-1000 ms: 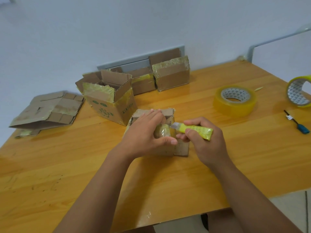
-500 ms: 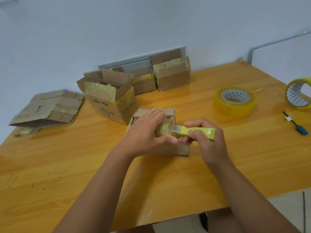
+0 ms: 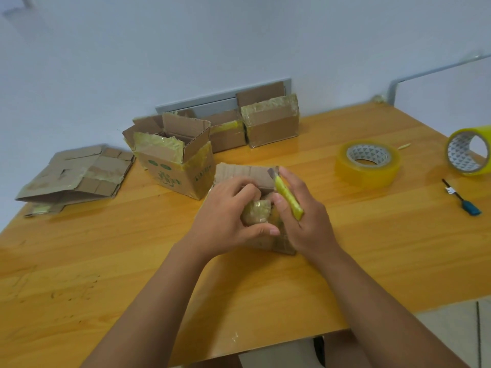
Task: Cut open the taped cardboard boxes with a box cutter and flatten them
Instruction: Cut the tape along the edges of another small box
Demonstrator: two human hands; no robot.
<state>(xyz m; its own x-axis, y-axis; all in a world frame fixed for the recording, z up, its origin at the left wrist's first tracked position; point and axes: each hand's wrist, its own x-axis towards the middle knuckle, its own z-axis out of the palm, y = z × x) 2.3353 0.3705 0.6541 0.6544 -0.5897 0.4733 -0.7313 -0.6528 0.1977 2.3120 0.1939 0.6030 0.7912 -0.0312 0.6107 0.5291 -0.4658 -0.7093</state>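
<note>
— What lay around the hands?
— Beyond them an opened box (image 3: 175,166), two taped boxes (image 3: 271,120), flattened cardboard (image 3: 77,173) far left; two tape rolls (image 3: 368,163) and a small blue-tipped tool (image 3: 463,199) to the right.
— And the hands?
— Both met over the small box (image 3: 247,173) on the table (image 3: 106,261). The left hand (image 3: 225,219) gripped its taped flap; the right hand (image 3: 303,216) clasped the yellow box cutter (image 3: 288,196), blade pointing away.

both forearms reach forward, bare, converging at the middle. the left hand (image 3: 228,217) curls over something, thumb stretched out to the right. the right hand (image 3: 305,216) sits just beside it, fingers extended, thumb pinching a yellow tool.
</note>
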